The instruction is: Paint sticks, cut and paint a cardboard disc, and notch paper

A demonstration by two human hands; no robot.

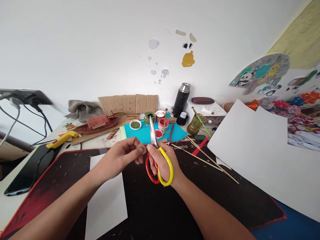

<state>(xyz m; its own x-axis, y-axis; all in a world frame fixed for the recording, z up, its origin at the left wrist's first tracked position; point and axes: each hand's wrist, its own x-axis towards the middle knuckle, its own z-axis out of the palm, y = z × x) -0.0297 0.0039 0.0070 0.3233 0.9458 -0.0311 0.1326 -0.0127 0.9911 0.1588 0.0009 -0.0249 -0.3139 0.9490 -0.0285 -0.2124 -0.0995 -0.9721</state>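
My right hand point(162, 161) is closed around a pair of scissors point(153, 133). One handle loop is yellow and the other red; the blades point up and away from me and look closed together. Between the thumb and fingers of my left hand point(125, 155) is a small round tan piece point(142, 148), partly covered by the fingertips. What it is made of I cannot tell. Both hands are raised close together over a black mat point(155, 206), the tan piece just left of the scissors. A white paper sheet point(107, 203) lies beneath my left forearm.
Behind my hands, open paint jars point(149, 118) stand on blue paper point(130, 133). A black thermos point(181, 100) is at the wall. Thin wooden sticks point(207, 161) and large white sheets point(250, 143) lie right. Leftward are a red model boat point(97, 125), yellow glue gun point(62, 139) and phone point(30, 170).
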